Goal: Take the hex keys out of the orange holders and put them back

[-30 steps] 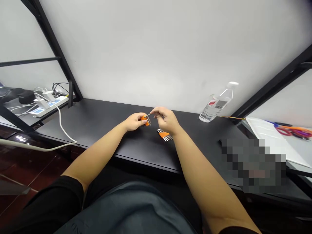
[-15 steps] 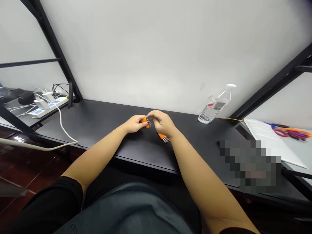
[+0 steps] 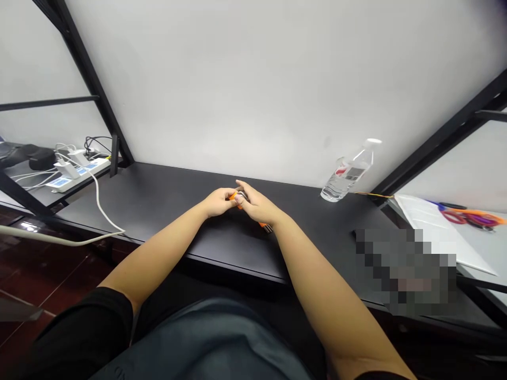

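Observation:
Over the middle of the black table, my left hand (image 3: 218, 202) pinches a small orange holder (image 3: 233, 196) from the left, with metal hex keys set in it. My right hand (image 3: 257, 205) closes on the same hex key set from the right, its thumb in front and its fingers behind, covering most of the keys. On the table under my right wrist lies a second orange hex key set (image 3: 267, 227), mostly hidden, with its silver ends showing.
A clear water bottle (image 3: 345, 171) stands by the wall at right. Right of it are a white sheet (image 3: 443, 232) and coloured cables (image 3: 471, 217). A blurred-out patch (image 3: 407, 269) covers something at the right front. At left sit a power strip (image 3: 85, 173) and a white cable (image 3: 98, 195).
My right hand has turned and closed in on the hex key set, its thumb now against the front. It covers more of the keys and of the second set. My left hand has barely moved.

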Demonstrator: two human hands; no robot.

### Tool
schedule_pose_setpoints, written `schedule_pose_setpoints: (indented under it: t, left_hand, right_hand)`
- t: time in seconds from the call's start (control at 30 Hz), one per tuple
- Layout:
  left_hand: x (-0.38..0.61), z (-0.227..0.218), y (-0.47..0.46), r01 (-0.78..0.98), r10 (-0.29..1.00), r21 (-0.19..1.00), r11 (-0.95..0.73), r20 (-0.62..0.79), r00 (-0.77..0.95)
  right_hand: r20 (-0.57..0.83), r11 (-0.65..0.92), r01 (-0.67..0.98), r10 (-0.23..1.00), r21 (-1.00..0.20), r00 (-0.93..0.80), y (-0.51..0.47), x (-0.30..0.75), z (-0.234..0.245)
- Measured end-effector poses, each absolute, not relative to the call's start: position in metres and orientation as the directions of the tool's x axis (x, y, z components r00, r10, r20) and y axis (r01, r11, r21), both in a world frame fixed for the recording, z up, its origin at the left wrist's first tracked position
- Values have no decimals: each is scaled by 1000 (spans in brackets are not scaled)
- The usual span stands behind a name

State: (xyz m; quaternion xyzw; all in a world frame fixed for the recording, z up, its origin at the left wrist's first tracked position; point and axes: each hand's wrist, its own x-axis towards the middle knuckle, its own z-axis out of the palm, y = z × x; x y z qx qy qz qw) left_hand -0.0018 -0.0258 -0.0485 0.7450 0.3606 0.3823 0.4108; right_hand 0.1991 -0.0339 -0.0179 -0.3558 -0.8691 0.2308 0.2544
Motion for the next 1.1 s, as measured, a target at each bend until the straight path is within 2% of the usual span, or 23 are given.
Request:
schedule_pose_setpoints:
  t: [0.17,0.3,0.37,0.53,0.63,0.73,0.93,1.1]
  left_hand:
    - [1,-55,-22,76,868,923,-376,323,377]
    - [1,-59,-18,153,891,909,-388,328,313]
    - [1,-60,-17,169,905,912,-374,319,282]
    - [2,-56,-19,77,886,930,-360,314,342]
    - [1,-53,-22,126,890,921,-370,312,332]
    - [-3,-50,-23,198,902,911,-361,288,322]
    - [-13,-43,-23,143,890,935,-324,250,381]
    - [-19,-41,-23,246,883,928,-281,150,445]
  right_hand:
    - [219,609,690,790,-390,-573,-33,200,-10]
    - [230,541,803,839,-249,-493,-35,193,-9]
    - [235,516,826,852,-226,-468,-37,190,-8]
    - [288,481,853,862,-204,-418,-38,190,-5]
    - [323,476,861,855,-180,-405,-38,190,-5]
    - [332,499,836,847,-227,-415,-36,193,-6]
    - [264,606,620,787,-499,-557,-31,201,-12]
    - [131,569,582,771,-581,-623,-36,198,-12]
